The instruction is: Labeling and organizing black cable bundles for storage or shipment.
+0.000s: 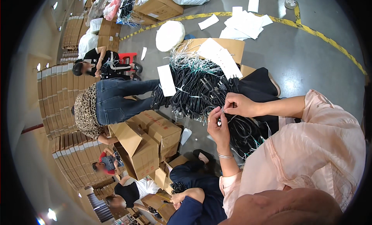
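Close together over a heap of black power cords (pixel 190 85), my left hand (pixel 219 128) and my right hand (pixel 238 105) meet at the fingertips, both pinched. Something small and pale shows between them, too tiny to name. A bracelet sits on my left wrist and a ring on a finger of that hand. Black plugs (pixel 209 85) stick out of the heap just beyond my fingers. Below my right hand lies a coil of black cord (pixel 242 134). White and green wire ends (pixel 190 60) fan out along the heap's far side.
White paper sheets (pixel 166 81) lie on the heap, more papers (pixel 244 25) on the grey floor. Open cardboard boxes (pixel 141 151) stand at left. A person in jeans (pixel 124 97) bends over them; a navy-sleeved co-worker (pixel 193 203) sits close by. A round white bundle (pixel 170 35) lies beyond.
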Available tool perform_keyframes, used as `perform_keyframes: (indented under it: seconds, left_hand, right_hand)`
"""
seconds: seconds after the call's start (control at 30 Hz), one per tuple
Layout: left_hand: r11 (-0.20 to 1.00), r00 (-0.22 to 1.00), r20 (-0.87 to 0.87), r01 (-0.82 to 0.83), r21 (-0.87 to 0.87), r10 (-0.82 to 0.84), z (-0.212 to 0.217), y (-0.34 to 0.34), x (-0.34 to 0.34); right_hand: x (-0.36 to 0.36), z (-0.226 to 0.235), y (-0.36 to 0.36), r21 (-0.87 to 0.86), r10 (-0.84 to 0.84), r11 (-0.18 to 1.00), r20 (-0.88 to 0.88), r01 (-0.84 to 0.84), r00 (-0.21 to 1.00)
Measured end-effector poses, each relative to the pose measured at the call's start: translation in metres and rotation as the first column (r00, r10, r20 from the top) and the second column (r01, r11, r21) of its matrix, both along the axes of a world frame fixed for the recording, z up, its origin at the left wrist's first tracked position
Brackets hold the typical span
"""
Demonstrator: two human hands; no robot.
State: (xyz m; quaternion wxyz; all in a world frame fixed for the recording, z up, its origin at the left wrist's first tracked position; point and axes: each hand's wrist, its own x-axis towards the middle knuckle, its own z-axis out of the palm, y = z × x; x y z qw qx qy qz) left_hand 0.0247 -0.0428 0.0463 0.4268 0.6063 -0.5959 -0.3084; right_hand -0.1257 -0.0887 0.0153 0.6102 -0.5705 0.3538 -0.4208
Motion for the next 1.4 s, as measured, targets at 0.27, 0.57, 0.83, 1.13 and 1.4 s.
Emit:
perform_keyframes:
  seconds: [0.27,0.57,0.83,1.13,1.4]
  left_hand:
    - [1.000,0.999,-0.038,0.018,-0.019,-0.019,-0.005,0.000,0.001]
    - [0.986,0.981,0.194,0.022,-0.167,0.011,0.010,0.004,-0.008]
    - [0.945,0.818,0.555,0.045,-0.324,0.151,0.022,0.006,-0.013]
    - [0.965,0.524,0.841,0.124,-0.229,0.132,0.021,-0.007,-0.028]
    - [0.959,0.547,0.834,0.190,-0.210,0.074,0.029,-0.007,-0.035]
  right_hand:
    - [-0.002,0.002,-0.001,0.001,0.014,1.000,-0.009,-0.014,1.000]
    - [-0.004,-0.004,-0.043,-0.206,-0.056,0.978,-0.061,0.043,0.997]
    - [-0.009,-0.004,-0.043,-0.062,0.031,0.998,-0.006,-0.031,1.000]
    - [-0.019,-0.001,-0.038,0.015,0.045,0.999,0.018,-0.045,0.999]
    - [-0.037,0.013,-0.018,-0.091,0.070,0.994,0.085,-0.063,0.994]
